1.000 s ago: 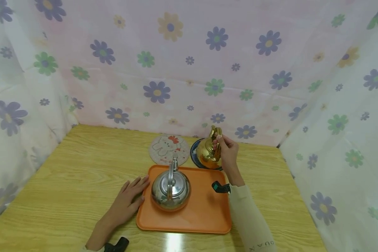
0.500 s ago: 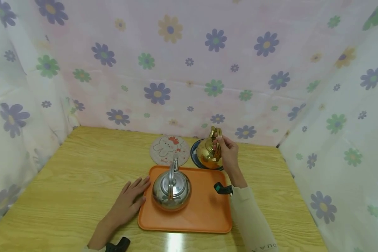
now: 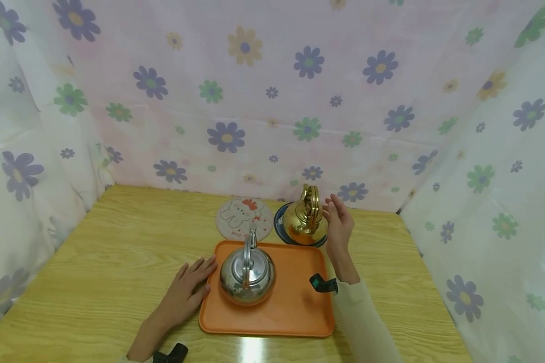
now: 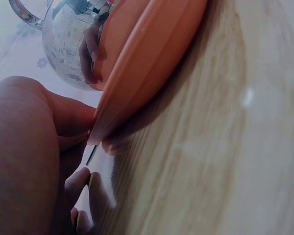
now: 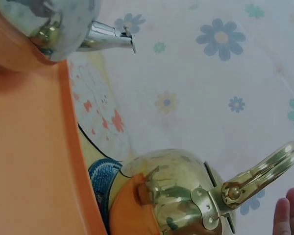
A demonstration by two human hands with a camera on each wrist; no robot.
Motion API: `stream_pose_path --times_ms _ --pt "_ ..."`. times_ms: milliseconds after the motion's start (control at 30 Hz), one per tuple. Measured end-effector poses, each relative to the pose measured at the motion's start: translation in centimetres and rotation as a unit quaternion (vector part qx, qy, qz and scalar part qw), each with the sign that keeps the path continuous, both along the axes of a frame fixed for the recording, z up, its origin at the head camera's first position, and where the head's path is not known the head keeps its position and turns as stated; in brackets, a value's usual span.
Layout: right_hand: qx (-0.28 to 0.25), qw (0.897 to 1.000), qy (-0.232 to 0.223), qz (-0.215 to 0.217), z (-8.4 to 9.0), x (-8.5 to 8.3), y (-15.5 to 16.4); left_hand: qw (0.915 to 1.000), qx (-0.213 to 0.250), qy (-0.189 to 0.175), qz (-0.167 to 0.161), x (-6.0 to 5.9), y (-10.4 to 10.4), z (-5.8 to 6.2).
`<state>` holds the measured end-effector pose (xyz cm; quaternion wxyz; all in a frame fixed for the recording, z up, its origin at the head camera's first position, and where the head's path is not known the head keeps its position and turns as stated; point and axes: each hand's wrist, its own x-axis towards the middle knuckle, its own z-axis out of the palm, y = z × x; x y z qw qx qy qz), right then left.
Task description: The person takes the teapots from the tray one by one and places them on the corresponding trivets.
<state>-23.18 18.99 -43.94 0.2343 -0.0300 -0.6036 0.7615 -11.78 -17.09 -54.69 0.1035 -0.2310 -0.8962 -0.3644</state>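
A gold kettle (image 3: 300, 224) stands on a round blue mat (image 3: 279, 229) behind the tray's right half. Its arched handle (image 5: 262, 174) points up, and my right hand (image 3: 339, 224) is just right of it, fingers loosely bent and holding nothing. In the right wrist view only some fingertips (image 5: 282, 215) show at the lower right edge. On the left half of the orange tray (image 3: 295, 302) sits a silver kettle (image 3: 247, 277), spout facing away. My left hand (image 3: 186, 287) lies with spread fingers against the tray's left edge, its fingers touching the rim (image 4: 122, 73) in the left wrist view.
A round pale mat (image 3: 236, 217) with a rabbit drawing lies behind the silver kettle, left of the blue mat. The wooden table (image 3: 118, 242) is enclosed by a flowered curtain (image 3: 263, 101) at the back and both sides.
My right hand has let go of the gold kettle's handle and shifted a little to the right. The gold kettle stays on the blue mat. The left hand keeps its place at the tray.
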Motion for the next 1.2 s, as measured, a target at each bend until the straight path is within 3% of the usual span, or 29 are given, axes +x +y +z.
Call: stream_pose_path --times_ms 167,400,533,700,833,933,1200 --pt "-0.059 0.997 0.040 -0.027 0.3 1.5 -0.5 1.0000 -0.003 -0.001 0.001 0.0 -0.2 0.1" --pt "-0.108 0.994 0.002 0.009 0.4 3.9 -1.6 1.0000 0.000 -0.002 0.000 0.1 -0.3 0.1" --pt "-0.144 0.987 -0.042 0.060 0.4 5.1 -2.2 1.0000 0.002 -0.003 0.000 0.2 -0.1 -0.2" --pt "-0.159 0.973 -0.072 0.154 0.2 6.6 -3.2 1.0000 0.004 -0.004 -0.003 0.1 0.0 0.0" --pt "-0.165 0.955 -0.103 0.222 -0.1 7.3 -3.9 0.9999 0.003 -0.009 -0.004 0.1 0.1 0.2" --pt "-0.175 0.942 -0.128 0.255 -0.3 7.5 -4.3 0.9999 0.004 -0.011 -0.004 0.1 0.2 0.3" --pt "-0.163 0.920 -0.162 0.316 -0.4 8.1 -4.9 1.0000 0.005 -0.008 0.000 0.1 0.1 0.4"
